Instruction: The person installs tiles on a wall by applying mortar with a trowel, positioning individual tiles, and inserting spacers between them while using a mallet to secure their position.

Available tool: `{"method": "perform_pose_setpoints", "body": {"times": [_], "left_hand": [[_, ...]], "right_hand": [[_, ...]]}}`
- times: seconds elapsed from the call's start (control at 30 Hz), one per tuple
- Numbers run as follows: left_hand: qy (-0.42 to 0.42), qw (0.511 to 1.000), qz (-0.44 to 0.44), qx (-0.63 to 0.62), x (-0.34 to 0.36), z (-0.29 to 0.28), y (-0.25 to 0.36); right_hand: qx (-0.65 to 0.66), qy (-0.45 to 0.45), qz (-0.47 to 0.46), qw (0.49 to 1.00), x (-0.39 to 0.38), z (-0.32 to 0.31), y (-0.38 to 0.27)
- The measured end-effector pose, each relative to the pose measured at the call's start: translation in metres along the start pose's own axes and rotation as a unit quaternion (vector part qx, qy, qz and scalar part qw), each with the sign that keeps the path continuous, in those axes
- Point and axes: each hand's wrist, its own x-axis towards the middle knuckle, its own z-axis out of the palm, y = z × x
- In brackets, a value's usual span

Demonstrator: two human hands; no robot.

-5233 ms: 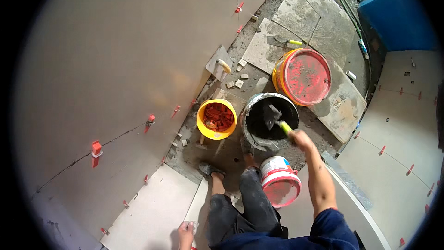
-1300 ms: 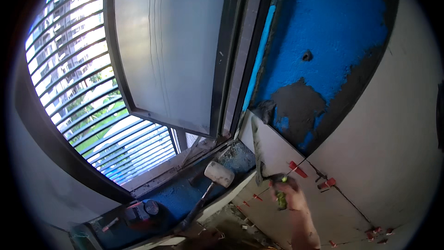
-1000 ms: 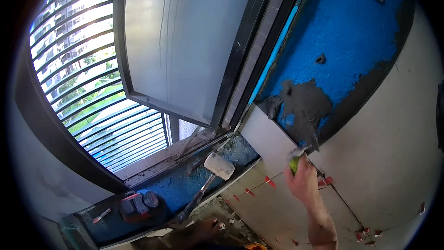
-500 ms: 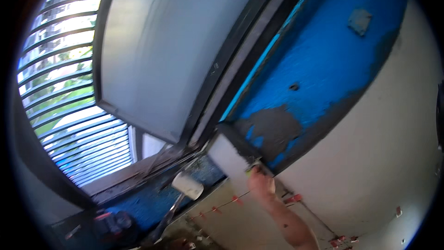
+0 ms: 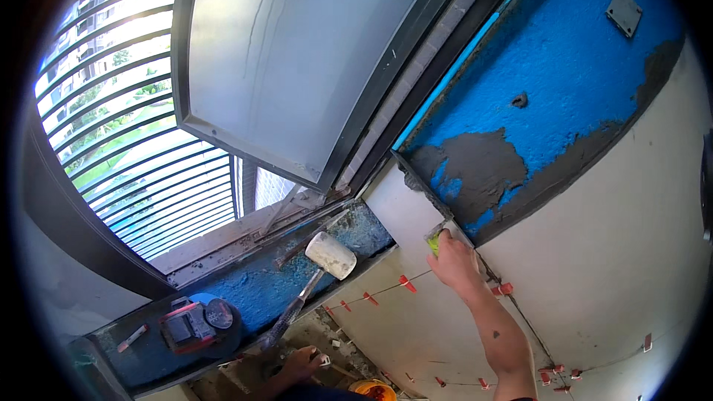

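My right hand (image 5: pixel 454 261) is closed on a small yellow-green tool (image 5: pixel 434 240), whose exact kind I cannot make out. It rests at the lower edge of a blue-coated wall strip (image 5: pixel 483 96), where a pale tile (image 5: pixel 405 200) meets grey mortar (image 5: pixel 483 174). A ragged bead of mortar runs along that tile's upper edge. Low in the picture, my left hand (image 5: pixel 301 365) is closed around a small white piece (image 5: pixel 324 360), partly hidden by the fingers. The mortar lies in a patch low on the blue strip and in a band beside the large wall tile (image 5: pixel 594 193).
On the blue window ledge (image 5: pixel 260 293) lie a white-headed mallet (image 5: pixel 331 256), a red-and-black device (image 5: pixel 194 324) and a small red-and-white stick (image 5: pixel 132 338). Red wedges (image 5: pixel 407 283) line the tile joints. Below stands a yellow bucket (image 5: pixel 371 388). A barred window (image 5: pixel 130 119) is at left.
The view has shifted, so the wall and ledge sit higher and further right. My left hand and the yellow bucket now show at the bottom. My right hand stays at the tile edge with its tool.
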Motion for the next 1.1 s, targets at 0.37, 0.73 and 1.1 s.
{"method": "perform_pose_setpoints", "body": {"times": [0.37, 0.73, 1.1], "left_hand": [[0.026, 0.999, -0.026, -0.019, -0.002, -0.017, 0.016], [0.035, 0.998, 0.018, -0.049, 0.009, -0.011, 0.016], [0.038, 0.998, 0.014, -0.039, 0.006, -0.004, 0.006]], "right_hand": [[0.172, 0.091, 0.003, 0.981, -0.067, -0.038, 0.008], [0.051, 0.068, 0.055, 0.995, -0.068, -0.023, 0.030], [0.041, 0.028, 0.031, 0.998, -0.004, -0.015, 0.001]]}}
